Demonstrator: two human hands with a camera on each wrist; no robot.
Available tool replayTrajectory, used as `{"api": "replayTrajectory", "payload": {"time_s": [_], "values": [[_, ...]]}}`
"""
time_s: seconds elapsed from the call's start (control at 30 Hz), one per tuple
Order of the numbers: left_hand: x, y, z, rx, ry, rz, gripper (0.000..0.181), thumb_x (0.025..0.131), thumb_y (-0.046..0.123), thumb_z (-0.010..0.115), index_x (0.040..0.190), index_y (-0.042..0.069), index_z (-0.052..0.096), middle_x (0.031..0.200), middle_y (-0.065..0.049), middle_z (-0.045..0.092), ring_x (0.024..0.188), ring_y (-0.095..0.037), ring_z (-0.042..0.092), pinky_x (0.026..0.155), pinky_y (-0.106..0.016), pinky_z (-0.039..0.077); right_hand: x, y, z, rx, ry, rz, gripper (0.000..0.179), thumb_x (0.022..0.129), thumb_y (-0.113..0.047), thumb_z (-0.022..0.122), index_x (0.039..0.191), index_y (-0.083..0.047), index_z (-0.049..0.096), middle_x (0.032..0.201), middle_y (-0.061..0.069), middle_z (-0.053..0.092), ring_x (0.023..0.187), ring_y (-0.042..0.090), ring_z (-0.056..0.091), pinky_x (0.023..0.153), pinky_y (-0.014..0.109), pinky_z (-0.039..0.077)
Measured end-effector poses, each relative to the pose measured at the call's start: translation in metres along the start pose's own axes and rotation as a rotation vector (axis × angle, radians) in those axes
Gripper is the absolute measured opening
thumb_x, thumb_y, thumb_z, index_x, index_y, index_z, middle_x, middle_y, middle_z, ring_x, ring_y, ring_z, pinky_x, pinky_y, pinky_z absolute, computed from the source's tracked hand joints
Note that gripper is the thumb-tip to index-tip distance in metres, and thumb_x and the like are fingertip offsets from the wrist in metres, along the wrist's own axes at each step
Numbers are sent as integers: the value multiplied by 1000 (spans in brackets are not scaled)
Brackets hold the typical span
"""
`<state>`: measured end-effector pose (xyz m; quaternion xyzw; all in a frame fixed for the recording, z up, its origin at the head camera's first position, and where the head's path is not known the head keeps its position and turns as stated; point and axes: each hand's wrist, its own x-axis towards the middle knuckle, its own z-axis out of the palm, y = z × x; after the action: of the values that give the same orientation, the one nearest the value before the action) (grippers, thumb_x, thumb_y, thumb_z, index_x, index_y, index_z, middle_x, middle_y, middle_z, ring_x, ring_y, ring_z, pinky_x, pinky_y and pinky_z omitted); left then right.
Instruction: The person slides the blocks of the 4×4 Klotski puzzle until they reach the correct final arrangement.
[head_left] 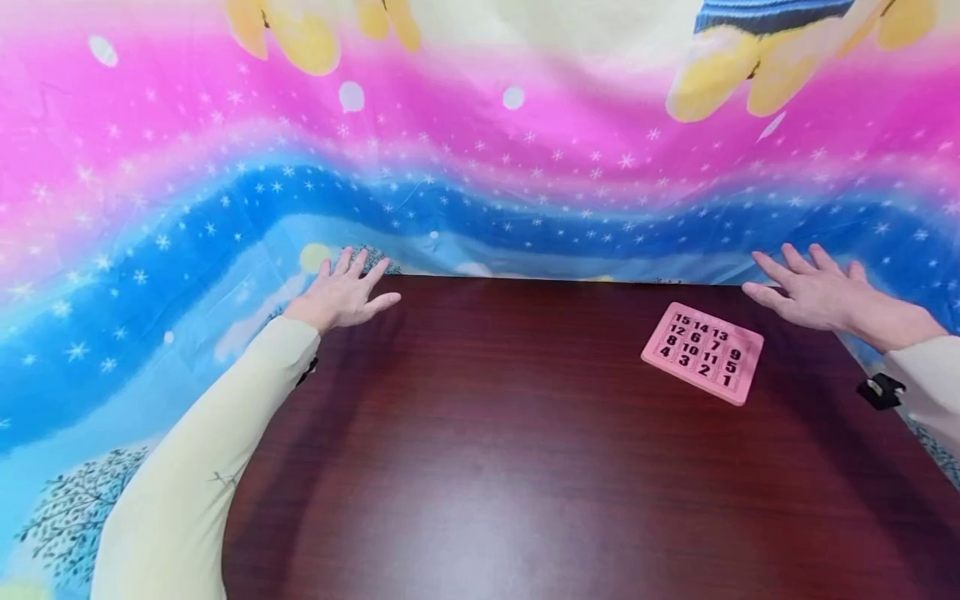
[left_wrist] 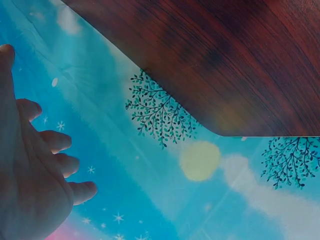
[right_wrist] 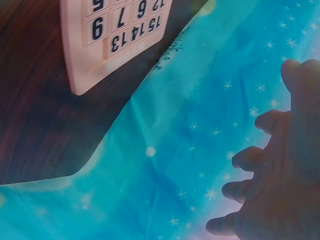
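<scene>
A pink sliding number puzzle (head_left: 702, 353) lies tilted on the right half of the dark wooden table (head_left: 450, 433), its black numbers facing up. My right hand (head_left: 813, 292) is spread above the table's far right corner, just beyond the puzzle, and holds nothing. Over the far left corner, my left hand (head_left: 345, 293) is spread too, with nothing in it. In the right wrist view the puzzle (right_wrist: 117, 40) appears upside down, well apart from the fingers. The left wrist view has only the hand (left_wrist: 37, 165), the table corner and cloth.
A patterned cloth (head_left: 480, 167) in pink and blue with snowflakes hangs behind the table and along its sides. The table has rounded far corners. A dark band (head_left: 882, 390) sits at the right wrist, below a cream sleeve (head_left: 926, 375).
</scene>
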<state>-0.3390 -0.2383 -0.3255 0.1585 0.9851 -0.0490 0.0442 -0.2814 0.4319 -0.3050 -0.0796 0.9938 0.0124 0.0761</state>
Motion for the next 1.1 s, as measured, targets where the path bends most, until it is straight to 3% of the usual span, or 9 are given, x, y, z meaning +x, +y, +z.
{"api": "replayTrajectory", "payload": {"time_s": [0.43, 0.83, 1.1], "values": [[5, 2, -6, 21, -6, -13, 84, 95, 73, 22, 160, 23, 3, 164, -24, 5, 150, -47, -3, 118, -71, 4, 3, -10, -1, 23, 9, -10, 78, 99, -67, 22, 157, -26, -12, 157, 34, -11, 138, 61, -18, 96, 87, -4], [4, 2, -5, -19, -18, -28, 84, 95, 74, 22, 160, 25, 0, 165, -22, 0, 151, -46, -6, 118, -71, 1, 0, -5, 6, 27, 13, 3, 76, 99, -66, 22, 156, -30, -15, 157, 33, -10, 138, 62, -15, 97, 87, -3], [16, 18, -4, -60, -21, 2, 84, 95, 73, 21, 160, 23, -1, 165, -22, 3, 151, -44, -2, 118, -71, 3, -1, 1, 22, 24, 33, -5, 80, 100, -64, 25, 157, -20, -10, 155, 39, -1, 135, 68, 2, 96, 88, 4]]}}
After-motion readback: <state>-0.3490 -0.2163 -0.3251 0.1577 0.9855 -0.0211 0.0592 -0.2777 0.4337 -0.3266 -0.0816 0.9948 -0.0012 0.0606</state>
